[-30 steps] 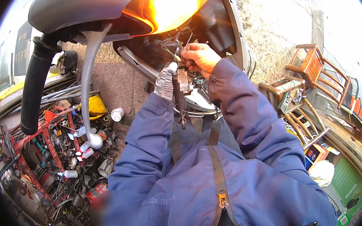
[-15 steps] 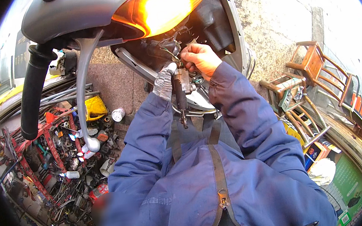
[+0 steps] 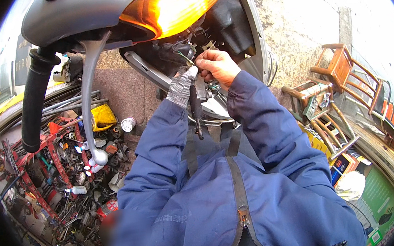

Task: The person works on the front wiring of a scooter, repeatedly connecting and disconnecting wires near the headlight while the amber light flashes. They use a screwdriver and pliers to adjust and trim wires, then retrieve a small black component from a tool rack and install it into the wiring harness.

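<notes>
My left hand (image 3: 182, 85), in a grey striped glove, is closed with its thumb and fingertips on a thin wire (image 3: 183, 55). My bare right hand (image 3: 218, 67) pinches at the same spot, its fingertips almost touching the left thumb; the wire's end is hidden between them. Both hands are at the opened front of a scooter, beside its dark inner housing (image 3: 230, 22), where more wires show. Just below the left hand a dark cylindrical part (image 3: 196, 106) hangs upright. Above the hands, the orange turn signal (image 3: 174, 9) glows.
A brake lever (image 3: 90, 90) and black handlebar grip (image 3: 38, 100) jut out at the left. Below them lies a heap of scrap parts (image 3: 65, 183), with a yellow container (image 3: 103, 117) and a small can (image 3: 128, 125). Wooden chairs (image 3: 336, 69) stand at the right.
My left hand has shifted slightly up and right, its thumb closer to my right fingertips. My right hand has turned a little, still pinching. The turn signal stays lit.
</notes>
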The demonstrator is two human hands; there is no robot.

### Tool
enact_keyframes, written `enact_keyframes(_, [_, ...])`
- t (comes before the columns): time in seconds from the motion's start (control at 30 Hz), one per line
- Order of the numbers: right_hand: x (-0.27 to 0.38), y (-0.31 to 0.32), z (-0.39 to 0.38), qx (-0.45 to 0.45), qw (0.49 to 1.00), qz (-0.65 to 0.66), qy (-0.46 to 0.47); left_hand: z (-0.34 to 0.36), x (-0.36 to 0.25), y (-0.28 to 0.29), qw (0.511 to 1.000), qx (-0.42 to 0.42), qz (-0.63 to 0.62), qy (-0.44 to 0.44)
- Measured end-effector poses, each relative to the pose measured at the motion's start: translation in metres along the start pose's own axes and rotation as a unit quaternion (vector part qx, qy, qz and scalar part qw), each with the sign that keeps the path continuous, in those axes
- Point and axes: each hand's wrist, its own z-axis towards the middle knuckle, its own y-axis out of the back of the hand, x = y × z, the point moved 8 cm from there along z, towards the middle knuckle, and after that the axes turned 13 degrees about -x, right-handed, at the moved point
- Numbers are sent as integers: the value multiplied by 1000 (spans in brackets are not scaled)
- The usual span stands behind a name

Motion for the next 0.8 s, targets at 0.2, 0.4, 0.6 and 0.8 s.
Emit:
enact_keyframes(0.2, [-1,0,-4,-4,1000,15,8,-6,-3,2,998,-60,25,-15])
enact_keyframes(0.4, [4,2,-8,-22,998,3,62,1,-5,10,995,-72,55,-43])
enact_keyframes(0.6, [10,4,-13,-44,990,-17,133,-8,7,2,997,-14,-9,76])
enact_keyframes(0.8, [9,2,-16,-35,992,-13,121,4,11,16,997,-39,-11,65])
